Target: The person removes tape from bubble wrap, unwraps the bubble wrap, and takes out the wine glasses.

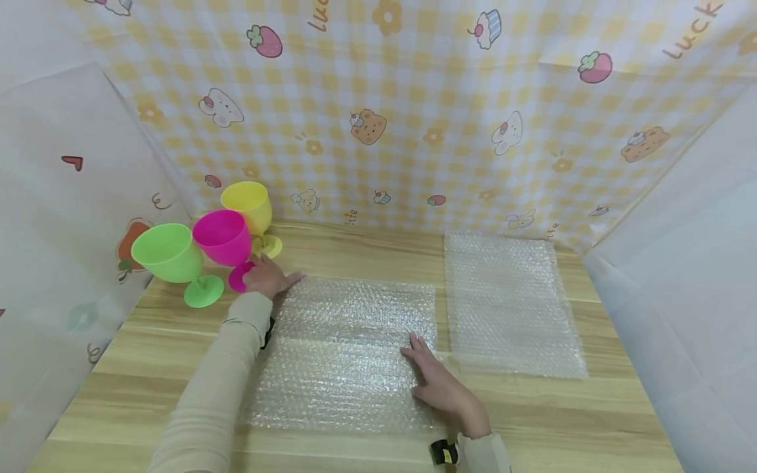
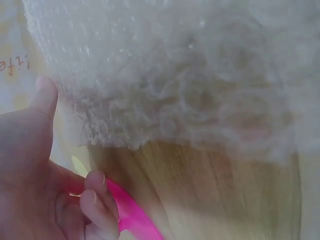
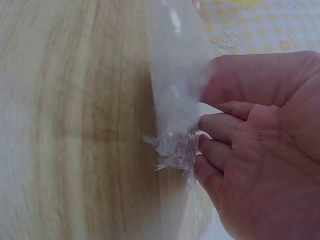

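A pink goblet [image 1: 223, 238] stands between a green goblet [image 1: 168, 253] and a yellow goblet [image 1: 248, 205] at the left. My left hand [image 1: 266, 276] is at the pink goblet's foot, its fingers bent around the stem and base, the thumb stretched out to the right. In the left wrist view, the bent fingers [image 2: 97, 202] overlap the pink rim. A sheet of bubble wrap [image 1: 349, 355] lies flat in the middle of the table. On its right edge my right hand [image 1: 440, 384] rests with fingers spread. Its fingertips touch the ragged wrap edge [image 3: 175, 150] in the right wrist view.
A second bubble wrap sheet [image 1: 511, 305] lies flat at the right on the wooden table [image 1: 532, 420]. Behind the table hangs a yellow checked cloth [image 1: 402, 72] with cartoon prints. White sheets [image 1: 680, 276] stand along both sides.
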### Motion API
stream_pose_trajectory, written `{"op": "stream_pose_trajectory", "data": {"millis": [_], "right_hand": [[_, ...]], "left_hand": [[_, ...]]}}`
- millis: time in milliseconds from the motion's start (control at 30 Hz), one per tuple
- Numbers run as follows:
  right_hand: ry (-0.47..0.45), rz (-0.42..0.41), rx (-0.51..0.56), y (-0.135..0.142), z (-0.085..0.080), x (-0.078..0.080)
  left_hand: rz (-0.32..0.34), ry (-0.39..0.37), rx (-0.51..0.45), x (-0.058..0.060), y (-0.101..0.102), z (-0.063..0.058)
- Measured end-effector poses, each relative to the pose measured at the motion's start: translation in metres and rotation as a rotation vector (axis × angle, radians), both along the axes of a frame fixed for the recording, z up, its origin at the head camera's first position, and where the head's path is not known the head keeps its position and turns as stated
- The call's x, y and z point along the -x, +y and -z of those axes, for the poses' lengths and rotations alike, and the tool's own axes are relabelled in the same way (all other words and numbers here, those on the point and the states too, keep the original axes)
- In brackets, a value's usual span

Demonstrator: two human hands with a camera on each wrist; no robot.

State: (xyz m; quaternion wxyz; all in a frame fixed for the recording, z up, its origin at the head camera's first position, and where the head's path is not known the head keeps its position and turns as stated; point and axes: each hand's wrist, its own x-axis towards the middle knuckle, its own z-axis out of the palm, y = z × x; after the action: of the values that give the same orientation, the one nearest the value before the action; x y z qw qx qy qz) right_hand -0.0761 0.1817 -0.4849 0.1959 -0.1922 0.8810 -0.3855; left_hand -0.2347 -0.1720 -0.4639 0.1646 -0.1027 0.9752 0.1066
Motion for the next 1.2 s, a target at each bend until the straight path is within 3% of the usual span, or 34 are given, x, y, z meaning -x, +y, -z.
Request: {"op": "stream_pose_trajectory", "data": {"millis": [133,233,400,567,667,833,933,1033,1133,1200], "right_hand": [[0.001,-0.001,-0.001,-0.001,0.000,0.000],[0.007,0.002,-0.006,-0.001,0.001,0.000],[0.011,0.005,0.001,0.000,0.001,0.000],[0.012,0.004,0.018,0.000,0.000,-0.002],[0.016,0.006,0.015,0.000,0.001,-0.002],[0.037,-0.001,-0.022,-0.002,0.001,-0.003],[0.055,-0.002,-0.069,-0.004,-0.001,-0.002],[0.088,0.031,-0.098,-0.005,-0.007,0.000],[0.181,0.110,-0.056,-0.005,-0.016,0.004],[0.301,0.189,-0.021,-0.004,-0.023,0.009]], "left_hand": [[0.006,-0.022,-0.081,-0.001,-0.005,0.004],[0.042,-0.036,-0.156,-0.008,-0.007,0.002],[0.134,-0.028,-0.306,-0.035,-0.006,-0.007],[0.214,0.107,-0.529,-0.065,-0.016,-0.003],[0.193,0.121,-0.711,-0.084,-0.027,-0.001],[0.112,-0.022,-0.873,-0.114,-0.040,0.000],[0.119,0.004,-0.873,-0.128,-0.041,-0.003],[0.158,0.153,-0.789,-0.138,-0.037,-0.008],[0.190,0.295,-0.673,-0.144,-0.035,-0.013],[0.221,0.346,-0.628,-0.146,-0.036,-0.016]]}}
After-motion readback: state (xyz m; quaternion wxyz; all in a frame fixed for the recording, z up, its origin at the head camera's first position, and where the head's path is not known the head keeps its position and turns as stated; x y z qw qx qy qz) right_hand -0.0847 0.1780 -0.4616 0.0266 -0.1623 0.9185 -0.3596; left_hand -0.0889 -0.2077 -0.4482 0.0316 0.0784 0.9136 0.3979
